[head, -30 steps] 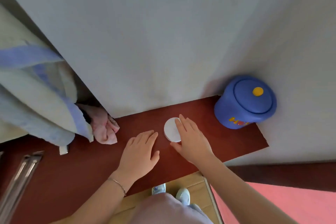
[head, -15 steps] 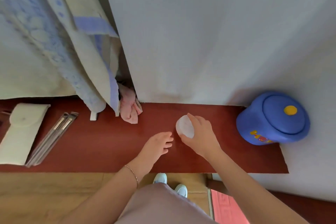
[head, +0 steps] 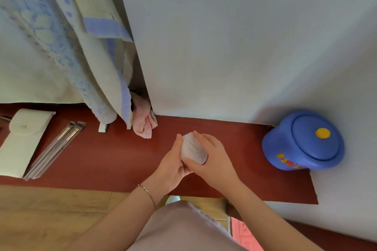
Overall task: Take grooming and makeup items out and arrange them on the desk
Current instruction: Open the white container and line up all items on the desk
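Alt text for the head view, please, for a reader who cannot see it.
Both hands, left hand and right hand, hold a round white compact above a red-brown desk. A blue lidded jar stands right; a cream pouch and packaged brushes lie left.

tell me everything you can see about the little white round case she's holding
The white round case is a small, flat disc, matte and plastic-looking, with faint small print across its face that is too small to read. It is closed as far as shows and tilted, face toward the camera, above the red-brown desk. The right hand curls round its right edge; the left hand holds its left side with the thumb along the rim.
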`<state>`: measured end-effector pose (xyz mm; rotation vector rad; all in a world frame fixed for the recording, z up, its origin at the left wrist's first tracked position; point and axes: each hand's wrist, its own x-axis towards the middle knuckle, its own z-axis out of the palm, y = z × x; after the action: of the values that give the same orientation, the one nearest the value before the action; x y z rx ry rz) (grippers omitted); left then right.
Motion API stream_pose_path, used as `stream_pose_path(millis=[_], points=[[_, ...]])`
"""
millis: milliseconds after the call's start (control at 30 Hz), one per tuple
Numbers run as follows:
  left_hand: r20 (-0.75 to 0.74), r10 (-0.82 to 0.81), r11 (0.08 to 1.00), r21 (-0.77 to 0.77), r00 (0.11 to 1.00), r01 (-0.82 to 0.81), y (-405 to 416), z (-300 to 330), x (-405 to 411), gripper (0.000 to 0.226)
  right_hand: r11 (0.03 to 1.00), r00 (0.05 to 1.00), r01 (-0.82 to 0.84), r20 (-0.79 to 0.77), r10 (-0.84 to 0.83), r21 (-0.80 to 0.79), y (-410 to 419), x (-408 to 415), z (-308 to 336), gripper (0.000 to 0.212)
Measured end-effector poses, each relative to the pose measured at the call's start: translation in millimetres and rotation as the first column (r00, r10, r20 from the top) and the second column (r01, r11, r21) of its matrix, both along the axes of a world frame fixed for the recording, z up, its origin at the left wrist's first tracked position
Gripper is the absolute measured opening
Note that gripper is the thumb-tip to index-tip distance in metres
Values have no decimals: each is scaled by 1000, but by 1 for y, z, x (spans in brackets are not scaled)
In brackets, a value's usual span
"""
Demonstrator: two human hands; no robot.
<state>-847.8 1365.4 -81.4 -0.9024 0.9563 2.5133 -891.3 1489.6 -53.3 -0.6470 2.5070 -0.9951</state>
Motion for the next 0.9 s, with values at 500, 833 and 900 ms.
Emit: stream_pose_path(millis=[500,833,900], points=[[58,-99,995,17,993,98,-30,1,22,70,842,665,518,689,-288,-148,-9,-29,18,11],[181,414,883,-318,892,-345,-47,15,66,27,905,627,402,763,-160,-141,-56,-7,10,22],[138,568,780,-406,812,-476,-54,17,81,20,926,608,354,785,-119,-133,-70,1,8,19]])
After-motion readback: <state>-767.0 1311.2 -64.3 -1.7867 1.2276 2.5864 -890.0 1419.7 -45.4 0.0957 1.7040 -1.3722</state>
